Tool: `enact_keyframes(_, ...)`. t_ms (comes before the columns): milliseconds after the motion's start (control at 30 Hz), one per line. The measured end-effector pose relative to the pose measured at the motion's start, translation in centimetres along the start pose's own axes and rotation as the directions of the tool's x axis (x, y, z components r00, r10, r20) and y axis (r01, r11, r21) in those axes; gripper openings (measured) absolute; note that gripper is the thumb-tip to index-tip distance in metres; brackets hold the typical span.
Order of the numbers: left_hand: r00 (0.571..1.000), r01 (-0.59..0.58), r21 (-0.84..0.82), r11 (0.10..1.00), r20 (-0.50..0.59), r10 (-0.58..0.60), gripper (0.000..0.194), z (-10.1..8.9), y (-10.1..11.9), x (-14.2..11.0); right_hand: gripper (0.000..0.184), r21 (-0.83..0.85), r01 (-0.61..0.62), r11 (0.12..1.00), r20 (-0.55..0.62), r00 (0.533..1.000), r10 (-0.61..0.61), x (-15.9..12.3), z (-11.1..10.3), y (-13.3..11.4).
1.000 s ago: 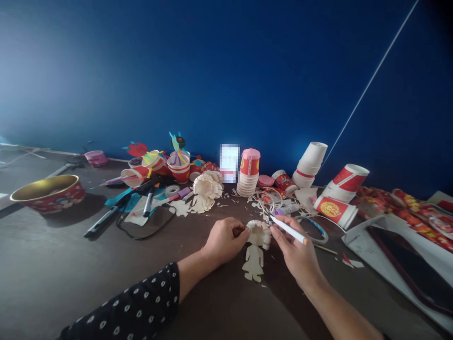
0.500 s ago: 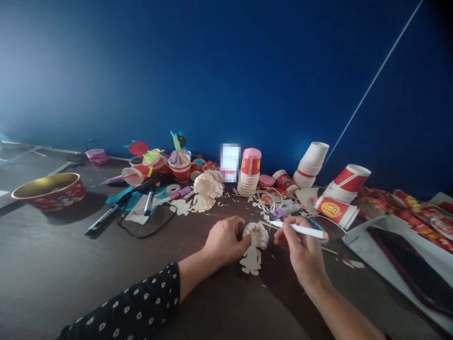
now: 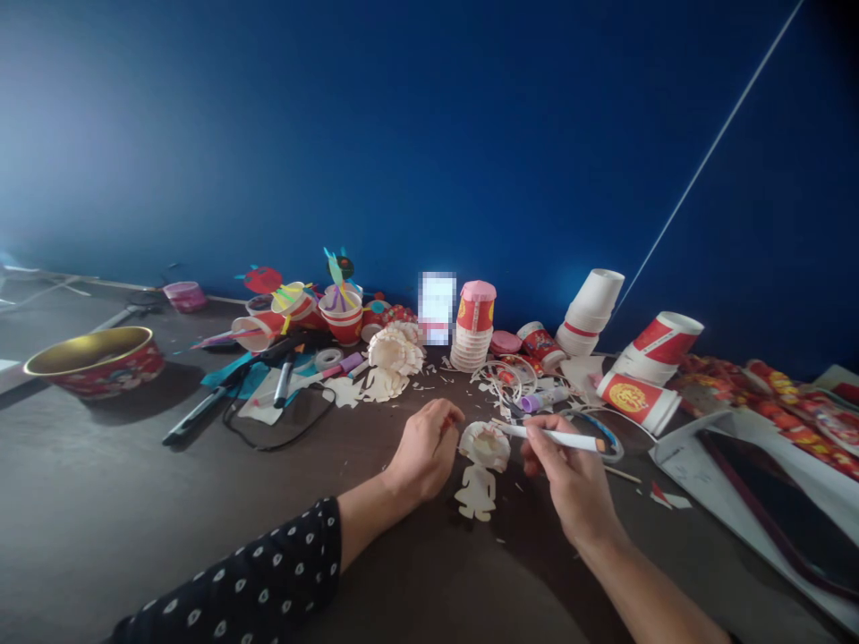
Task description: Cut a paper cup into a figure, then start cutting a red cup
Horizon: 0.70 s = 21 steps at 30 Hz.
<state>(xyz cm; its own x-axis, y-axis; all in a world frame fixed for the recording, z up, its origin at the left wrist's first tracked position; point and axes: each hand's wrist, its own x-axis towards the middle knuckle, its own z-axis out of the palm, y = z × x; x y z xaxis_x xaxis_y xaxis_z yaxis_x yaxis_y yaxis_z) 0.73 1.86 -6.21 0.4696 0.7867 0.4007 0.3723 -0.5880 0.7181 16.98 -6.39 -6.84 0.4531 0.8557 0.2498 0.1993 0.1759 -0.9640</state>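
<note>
Tbl (image 3: 100, 501): gold-logo cup (image 3: 636, 402), doll cutout (image 3: 476, 488); R grip (image 3: 569, 474) round marker (image 3: 578, 440), L grip (image 3: 422, 453) unclear.

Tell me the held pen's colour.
The pen is white with an orange end; the head view shows it best.

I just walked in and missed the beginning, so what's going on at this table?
Someone is handling a white marker pen over a small pale doll cutout with a ruffled head. The right hand grips the pen, its tip at the head's upper right edge; whether it touches is unclear. The left hand, loosely curled, rests close beside the head. Farther back are a similar ruffled piece and a paper cup stack topped with pink.
</note>
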Motion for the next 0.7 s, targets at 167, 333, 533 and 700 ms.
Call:
enact_keyframes(167,0.992,-0.118,-0.054,0.992,-0.043,0.115,0.031,0.32,-0.24,0.01,0.026,0.15,-0.041,0.988,0.005,0.999,0.04,0.03,-0.06,0.1)
enact_keyframes(333,0.993,-0.113,-0.17,0.979,-0.004,0.114,0.037,0.65,-0.71,-0.09,0.018,0.262,-0.08,0.962,-0.012,0.996,0.086,0.04,0.13,-0.11)
enact_keyframes(533,0.997,-0.059,-0.164,0.985,0.032,0.066,0.015,0.54,-0.55,-0.01,0.021,0.251,-0.036,0.967,0.004,0.999,0.036,-0.14,0.24,-0.41)
enact_keyframes(700,0.985,-0.164,-0.166,0.972,0.034,0.172,0.018,0.27,-0.3,0.01,0.022,0.184,-0.004,0.983,0.023,1.0,0.0,-0.3,0.22,-0.46)
